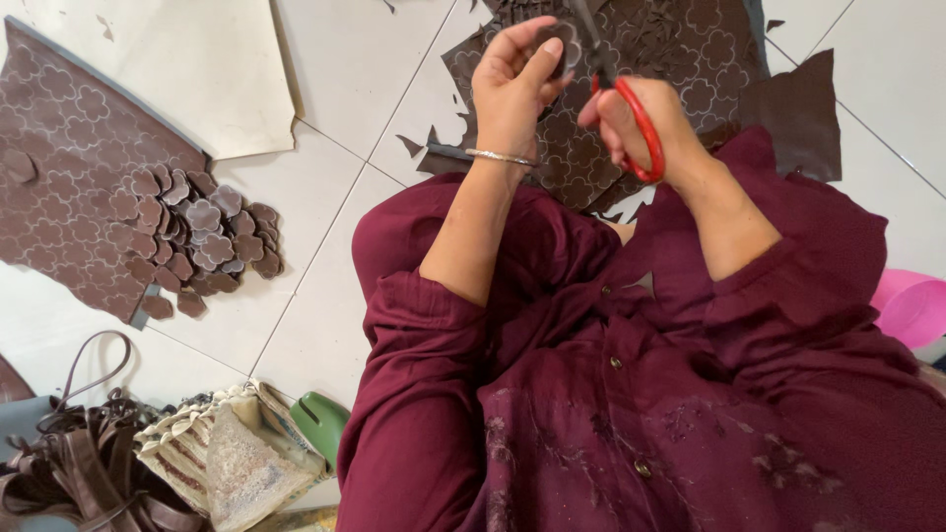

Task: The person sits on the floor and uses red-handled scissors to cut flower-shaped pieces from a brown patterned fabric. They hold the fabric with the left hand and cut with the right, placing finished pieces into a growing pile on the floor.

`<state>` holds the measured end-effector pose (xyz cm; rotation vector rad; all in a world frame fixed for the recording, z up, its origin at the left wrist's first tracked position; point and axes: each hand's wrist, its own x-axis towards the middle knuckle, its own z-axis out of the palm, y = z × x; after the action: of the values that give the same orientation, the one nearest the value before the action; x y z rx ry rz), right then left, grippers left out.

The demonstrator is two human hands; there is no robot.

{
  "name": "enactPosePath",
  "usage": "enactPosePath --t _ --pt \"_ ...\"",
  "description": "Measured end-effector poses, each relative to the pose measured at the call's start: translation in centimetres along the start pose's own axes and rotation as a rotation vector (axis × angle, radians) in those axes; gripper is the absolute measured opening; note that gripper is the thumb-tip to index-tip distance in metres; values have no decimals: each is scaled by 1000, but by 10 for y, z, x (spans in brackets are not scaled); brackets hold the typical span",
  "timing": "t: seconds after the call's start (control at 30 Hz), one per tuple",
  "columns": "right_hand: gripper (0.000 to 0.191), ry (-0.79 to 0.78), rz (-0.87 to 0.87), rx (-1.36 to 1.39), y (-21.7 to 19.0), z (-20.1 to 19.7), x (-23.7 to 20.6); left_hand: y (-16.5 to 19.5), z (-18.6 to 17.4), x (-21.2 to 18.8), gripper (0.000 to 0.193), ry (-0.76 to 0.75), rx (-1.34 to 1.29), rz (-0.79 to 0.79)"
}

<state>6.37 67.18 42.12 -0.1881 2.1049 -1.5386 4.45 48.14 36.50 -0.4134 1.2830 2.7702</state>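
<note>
Nearest to the camera is the person's dark red shirt (631,394), both sleeves pushed up so the forearms are free for the work.

The left hand (512,84), w/ a thin silver bangle (501,156) at the wrist, is closed in a pinch: thumb and fingertips grip a small brown flower-shaped piece (558,44) and hold it up near the blades, probably so the outline can be turned while it is cut. The right hand (645,123) is closed around the red handles of the scissors (631,108); the dark blades point away from the body, toward the piece. Both hands are above the floor, not resting on it.

Under the hands, at the top edge of the tile floor (335,197), lies a brown leather sheet (690,59) stamped w/ flower outlines, approx. half cut away, w/ small scraps around it. It lies just under the hands, so trimmings fall on it.

To the left, well apart, a pile of cut flower shapes (202,236) sits on the edge of a second patterned sheet (69,167), kept apart from the scraps. Beside that is a cream sheet (197,69).

At the bottom left corner: brown straps (79,463) and a woven bag (227,453). A pink container (912,305) shows at the right edge.
</note>
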Motion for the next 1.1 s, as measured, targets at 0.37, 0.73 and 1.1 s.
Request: enactPosePath --t 0.37,0.73,1.1 --pt "11 216 53 464 -4 -4 6 14 7 -10 24 -168 78 -255" --pt "10 235 65 413 -15 -3 10 11 -12 7 23 -145 336 67" --pt "16 307 -52 677 15 -26 30 133 -162 16 17 318 637 369"
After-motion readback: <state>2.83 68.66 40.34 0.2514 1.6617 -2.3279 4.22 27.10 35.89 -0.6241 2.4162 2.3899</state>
